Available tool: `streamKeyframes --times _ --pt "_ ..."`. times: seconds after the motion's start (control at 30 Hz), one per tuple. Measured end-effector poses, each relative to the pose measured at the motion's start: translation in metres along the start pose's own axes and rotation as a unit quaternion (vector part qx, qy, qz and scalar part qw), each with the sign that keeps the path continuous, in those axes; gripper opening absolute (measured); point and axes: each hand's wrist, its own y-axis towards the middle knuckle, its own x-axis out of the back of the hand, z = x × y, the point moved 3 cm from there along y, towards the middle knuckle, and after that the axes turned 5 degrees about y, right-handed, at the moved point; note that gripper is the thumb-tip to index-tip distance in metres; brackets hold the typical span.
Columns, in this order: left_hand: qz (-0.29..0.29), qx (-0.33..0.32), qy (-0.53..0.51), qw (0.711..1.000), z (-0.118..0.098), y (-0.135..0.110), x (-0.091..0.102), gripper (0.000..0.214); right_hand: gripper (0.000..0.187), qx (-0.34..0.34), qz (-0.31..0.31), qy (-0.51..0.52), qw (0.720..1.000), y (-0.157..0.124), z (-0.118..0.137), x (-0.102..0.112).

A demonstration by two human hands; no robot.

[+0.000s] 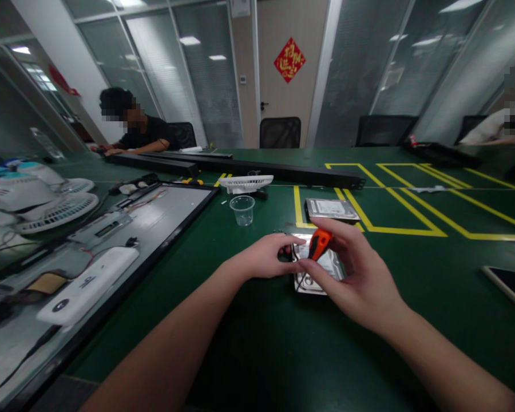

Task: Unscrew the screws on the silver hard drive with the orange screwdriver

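Observation:
A silver hard drive [332, 264] lies on the green table in front of me. My right hand [360, 274] grips a screwdriver [320, 244] by its orange and black handle, between thumb and fingers. The screwdriver's thin shaft slants down to the left over the lower part of the drive; I cannot make out what its tip touches. At the drive's left edge, my left hand [266, 256] is closed on it, thumb and index finger reaching onto its side. My hands cover part of the drive. A second hard drive [331, 209] rests just beyond it.
A clear plastic cup [242, 212] and a white fan part [246, 183] stand beyond my left hand. To the left lies a large panel [171, 214] bearing a white device [90, 284]. Long black bars [278, 170] cross the back. A phone-like device [508, 286] lies right. Two people sit across.

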Motion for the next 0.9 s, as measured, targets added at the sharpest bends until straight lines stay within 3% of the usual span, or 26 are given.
streamKeyframes --times 0.17,0.33,0.5,0.9 --pt "0.004 -0.006 -0.002 1.0 -0.0042 0.0001 0.0024 0.049 0.074 -0.01 0.024 0.028 0.999 -0.0002 0.0039 -0.0012" --pt "0.008 -0.006 -0.008 1.0 -0.0028 0.0002 0.0029 0.047 0.076 0.009 0.005 -0.005 1.0 0.0005 0.0009 0.0" --pt "0.009 -0.015 -0.011 1.0 -0.0048 0.0 0.0028 0.042 0.068 0.021 0.0 -0.028 0.999 0.0022 0.0004 0.0002" --pt "-0.002 -0.016 -0.02 1.0 0.0011 -0.0001 -0.0011 0.045 0.073 0.018 0.017 0.003 1.0 0.0015 0.0044 -0.0001"
